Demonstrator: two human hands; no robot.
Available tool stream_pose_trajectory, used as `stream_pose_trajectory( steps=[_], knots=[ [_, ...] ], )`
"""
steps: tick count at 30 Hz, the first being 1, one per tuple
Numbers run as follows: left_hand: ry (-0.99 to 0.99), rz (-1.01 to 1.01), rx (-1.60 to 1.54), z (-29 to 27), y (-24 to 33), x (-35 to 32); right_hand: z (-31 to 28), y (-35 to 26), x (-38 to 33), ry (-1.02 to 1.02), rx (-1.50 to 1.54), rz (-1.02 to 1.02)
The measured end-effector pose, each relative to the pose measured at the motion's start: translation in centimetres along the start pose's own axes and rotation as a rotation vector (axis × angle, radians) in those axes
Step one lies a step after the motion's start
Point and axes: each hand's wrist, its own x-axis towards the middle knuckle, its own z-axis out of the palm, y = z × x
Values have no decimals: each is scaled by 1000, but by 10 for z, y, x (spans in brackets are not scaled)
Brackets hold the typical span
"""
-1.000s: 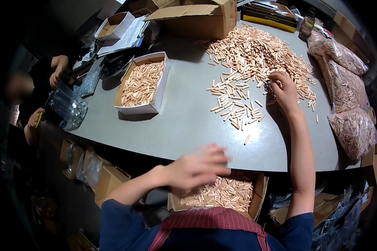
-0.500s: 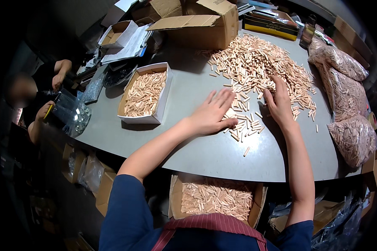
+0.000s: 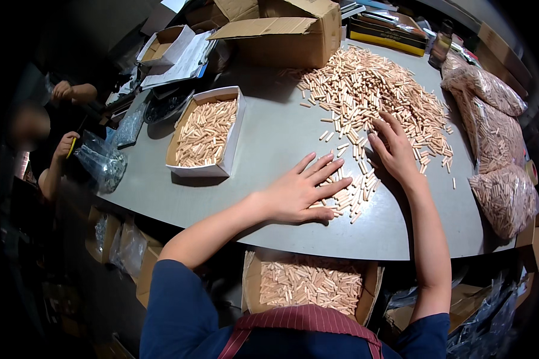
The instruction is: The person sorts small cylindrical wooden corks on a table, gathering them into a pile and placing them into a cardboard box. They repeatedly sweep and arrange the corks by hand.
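A large heap of small wooden dowels (image 3: 365, 81) covers the far right of the grey table (image 3: 269, 119). My left hand (image 3: 299, 191) lies palm down with fingers spread over some loose dowels near the table's front edge. At the near side of the heap my right hand (image 3: 395, 149) rests with its fingers bent and apart, touching dowels. Between the two hands lies a thin spread of dowels (image 3: 362, 185). Below the table edge, in front of me, stands a cardboard box (image 3: 251, 281) filled with dowels.
A white box (image 3: 232, 140) of dowels stands on the left of the table. Clear bags of dowels (image 3: 497, 137) line the right edge. A large cardboard box (image 3: 281, 45) sits at the back. At far left a co-worker's hand (image 3: 66, 143) is beside a clear plastic bag (image 3: 102, 161).
My left hand has moved nearer to me, its fingers spreading wider, and loose dowels have shifted toward the front edge. My right hand has moved slightly left. The co-worker's one hand has risen.
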Motion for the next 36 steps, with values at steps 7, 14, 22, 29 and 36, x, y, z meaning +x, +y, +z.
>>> stream_pose_trajectory(
  steps=[7, 14, 22, 29, 36],
  knots=[
    [-66, 24, -21, -11, 20, -35, 3, -1, -2, -96, -71, -82],
    [-18, -11, -142, -11, 28, -64, 0, -6, -1, -112, -23, -38],
    [237, -534, -17, 5, 32, -102, 1, -20, -3, -125, -446, -200],
    [252, -521, 13, 2, 39, -95, 17, -42, -11, -224, -463, -282],
    [281, -525, 6, 3, 41, -95, 31, -63, -20, -306, -391, -333]
  ],
)
